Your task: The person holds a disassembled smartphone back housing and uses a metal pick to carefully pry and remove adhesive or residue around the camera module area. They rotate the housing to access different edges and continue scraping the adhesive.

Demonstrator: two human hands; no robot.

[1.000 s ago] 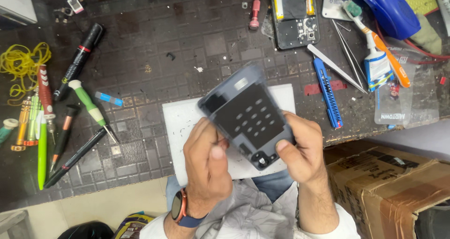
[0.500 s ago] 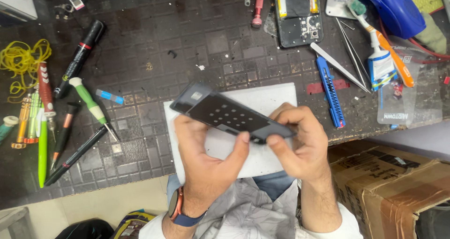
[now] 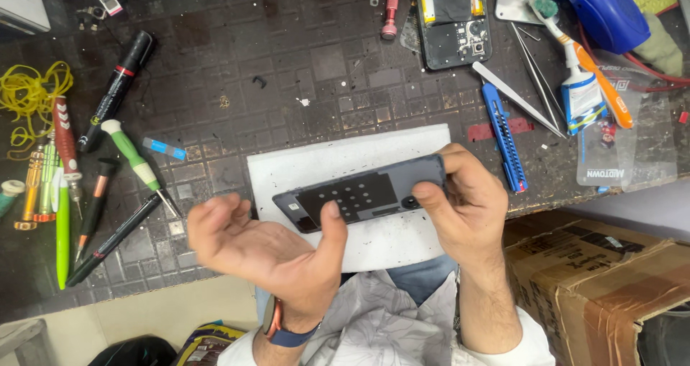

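Observation:
A dark grey phone back cover (image 3: pixel 359 193), inner side up with a black sticker sheet and several small holes, is held level over a white pad (image 3: pixel 345 158). My right hand (image 3: pixel 467 208) grips its right end, thumb on the inner face. My left hand (image 3: pixel 266 244) lies palm up below it, fingers spread, with only the thumb tip pressing the cover's lower edge.
An opened phone (image 3: pixel 454 21) lies at the top of the dark gridded mat. A blue cutter (image 3: pixel 503 136), tweezers (image 3: pixel 514 96), a toothbrush (image 3: pixel 582 46) and a glue tube (image 3: pixel 581 96) sit right. Screwdrivers (image 3: pixel 136 161) and a marker (image 3: pixel 115 89) lie left. A cardboard box (image 3: pixel 596 280) stands lower right.
The cover has turned from facing me upright to lying long and flat over the pad. My left hand has loosened its grip and opened, palm up.

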